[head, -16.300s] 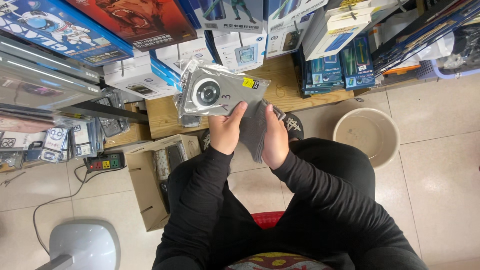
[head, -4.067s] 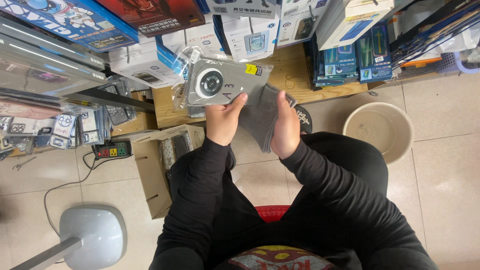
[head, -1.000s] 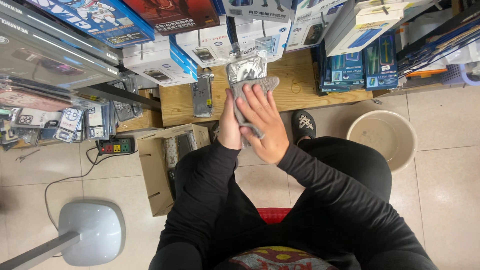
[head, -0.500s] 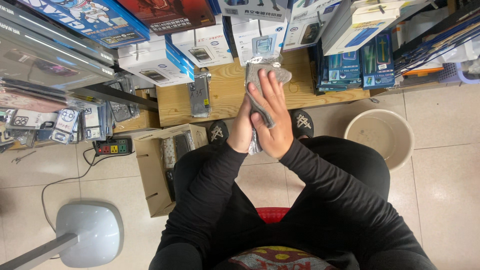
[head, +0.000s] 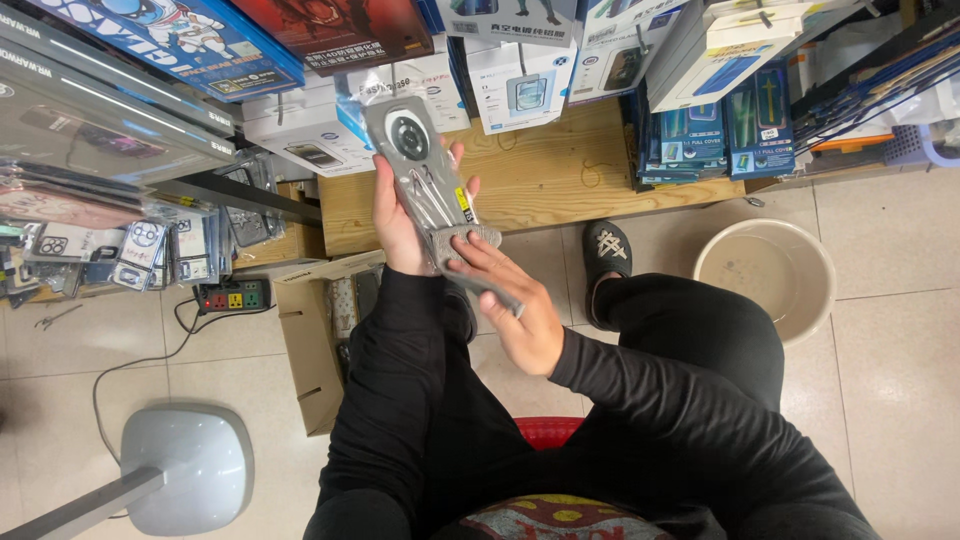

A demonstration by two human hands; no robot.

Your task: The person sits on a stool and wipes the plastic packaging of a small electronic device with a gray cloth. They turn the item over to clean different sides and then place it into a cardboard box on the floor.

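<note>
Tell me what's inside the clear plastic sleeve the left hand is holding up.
A grey phone case with a round camera ring shows through the sleeve. Its lower end is covered by the grey cloth under the right hand.

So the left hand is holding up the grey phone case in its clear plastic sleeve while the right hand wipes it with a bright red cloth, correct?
Not quite: the cloth is grey, not red. The head view shows the left hand holding up the grey phone case in its clear plastic sleeve, while the right hand presses a grey cloth against its lower end.
</note>
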